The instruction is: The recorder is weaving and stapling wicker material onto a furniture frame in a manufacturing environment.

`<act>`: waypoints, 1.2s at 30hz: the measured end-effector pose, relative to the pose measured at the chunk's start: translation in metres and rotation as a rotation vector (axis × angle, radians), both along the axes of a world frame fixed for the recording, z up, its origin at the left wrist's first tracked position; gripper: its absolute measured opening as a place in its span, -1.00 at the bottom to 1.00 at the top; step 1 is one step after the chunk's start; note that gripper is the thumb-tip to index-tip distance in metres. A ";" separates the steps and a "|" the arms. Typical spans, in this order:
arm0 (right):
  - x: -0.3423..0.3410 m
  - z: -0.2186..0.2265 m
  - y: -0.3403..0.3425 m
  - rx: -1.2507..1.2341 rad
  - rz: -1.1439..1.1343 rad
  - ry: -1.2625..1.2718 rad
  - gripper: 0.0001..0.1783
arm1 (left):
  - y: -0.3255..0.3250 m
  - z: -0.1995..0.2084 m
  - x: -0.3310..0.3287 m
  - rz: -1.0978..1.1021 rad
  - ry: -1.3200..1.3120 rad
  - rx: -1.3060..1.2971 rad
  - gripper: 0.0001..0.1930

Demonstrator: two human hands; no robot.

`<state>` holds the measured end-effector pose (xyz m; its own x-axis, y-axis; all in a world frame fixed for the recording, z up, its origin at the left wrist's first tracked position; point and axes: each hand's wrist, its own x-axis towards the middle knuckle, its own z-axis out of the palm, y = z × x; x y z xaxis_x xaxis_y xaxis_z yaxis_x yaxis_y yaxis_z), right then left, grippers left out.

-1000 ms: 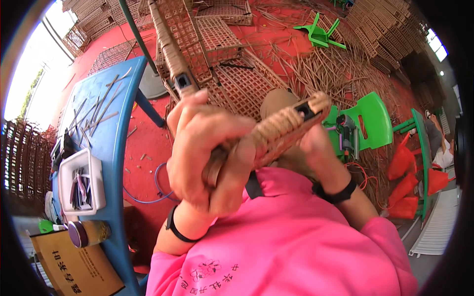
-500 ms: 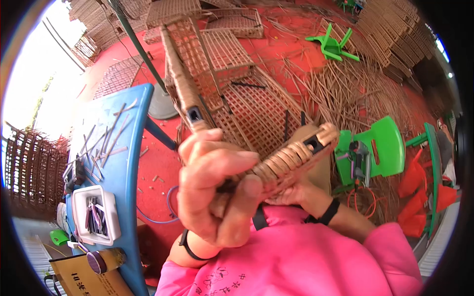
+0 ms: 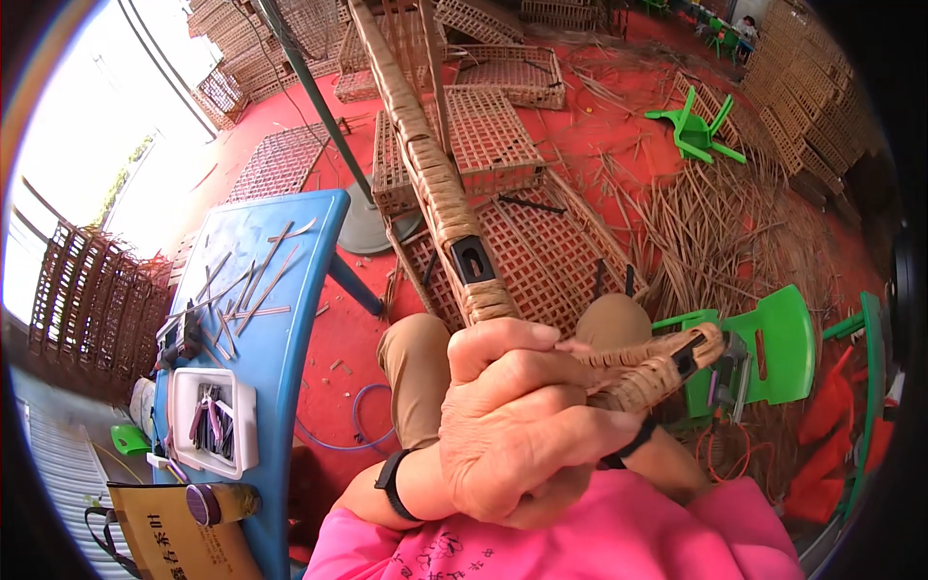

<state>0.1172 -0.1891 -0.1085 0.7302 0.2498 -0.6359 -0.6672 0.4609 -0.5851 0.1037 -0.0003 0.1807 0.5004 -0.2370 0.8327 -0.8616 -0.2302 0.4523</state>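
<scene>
A wicker frame (image 3: 440,193) wrapped in tan strips slants up and away from me, and another wrapped end (image 3: 638,382) sticks out to the right. Each part carries a black slotted insert; one such insert (image 3: 472,259) faces up on the long bar. My left hand (image 3: 522,425) is closed round the frame where the two parts meet. Behind it, my right forearm (image 3: 667,464) reaches in from the right. The fingers of my right hand are hidden by the left hand and the frame.
On the left, a blue table (image 3: 290,338) bears loose strips, a dark tool and a white tray (image 3: 251,425) of small tools. Lattice panels (image 3: 503,242) lie ahead on the red floor. To the right are a strip pile (image 3: 725,227) and a green chair (image 3: 783,348) with a tool.
My left hand has moved right and turned so its back shows. The frame has shifted right with it, and its right end is turned. My right hand has gone from partly visible to hidden.
</scene>
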 end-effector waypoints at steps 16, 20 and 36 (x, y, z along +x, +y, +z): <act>0.026 0.016 0.022 0.016 0.186 -0.478 -0.67 | 0.034 -0.153 0.002 0.309 0.178 0.363 -0.84; 0.012 0.046 -0.013 0.324 -0.175 -0.007 -0.68 | 0.031 -0.147 -0.001 0.259 0.250 0.380 -0.84; -0.041 -0.137 -0.382 -1.864 0.100 0.089 -0.61 | 0.025 -0.127 -0.043 0.637 0.451 0.411 -0.72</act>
<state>0.0767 -0.5711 -0.2453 0.7124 -0.6883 -0.1367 -0.7007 -0.6871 -0.1919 0.0608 0.0244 0.0537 0.8998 -0.0382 0.4346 -0.2737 -0.8252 0.4942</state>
